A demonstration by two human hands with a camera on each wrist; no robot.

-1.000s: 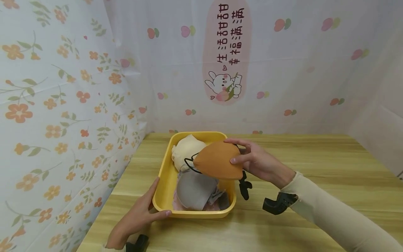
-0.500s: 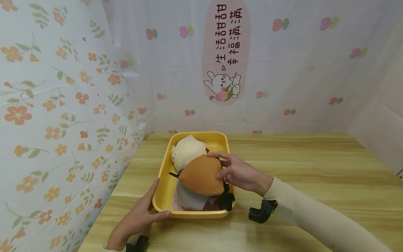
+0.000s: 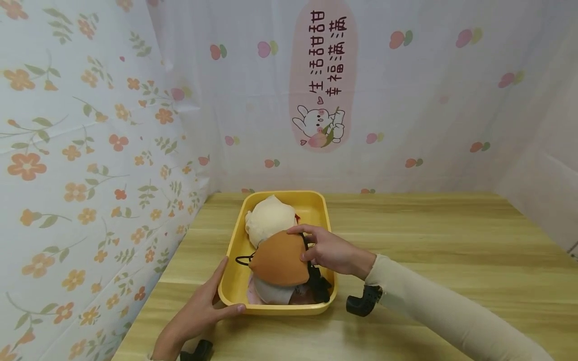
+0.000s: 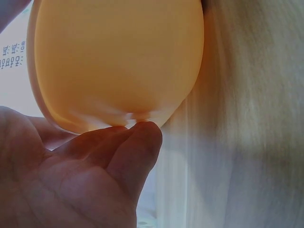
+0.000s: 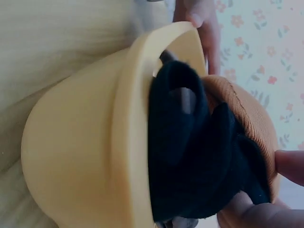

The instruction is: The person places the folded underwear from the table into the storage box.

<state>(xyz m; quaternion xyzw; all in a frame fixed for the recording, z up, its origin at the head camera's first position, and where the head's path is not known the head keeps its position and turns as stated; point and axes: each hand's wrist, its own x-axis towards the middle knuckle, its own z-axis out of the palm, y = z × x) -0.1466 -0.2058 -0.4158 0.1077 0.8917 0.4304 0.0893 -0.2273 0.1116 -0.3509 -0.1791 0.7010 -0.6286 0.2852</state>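
My right hand [image 3: 331,253] pinches an orange-brown ribbed cloth piece [image 3: 278,259], cap-like in shape, between thumb and fingers. A thin black cord loop [image 3: 243,260] sticks out at its pointed left end. Black cloth ties [image 5: 185,142] hang at its right, over the inside of the yellow tray [image 3: 232,271]. Around the tray's near left corner, my left hand [image 3: 196,313] holds on, thumb along the front and fingers on the left side. Beneath the orange piece lies a grey cloth item [image 3: 273,293], mostly hidden. A cream rounded cloth item [image 3: 271,219] sits at the tray's far end.
Pink cloth [image 3: 254,296] shows under the grey item. The tray stands on a wood-grain table [image 3: 429,250], left of its middle. Printed sheets rise behind the table [image 3: 253,100] and at the left [image 3: 90,150].
My right hand has carried the orange cloth piece left and down into the tray, over the grey item. The black ties moved inside the rim. My left hand stays at the corner.
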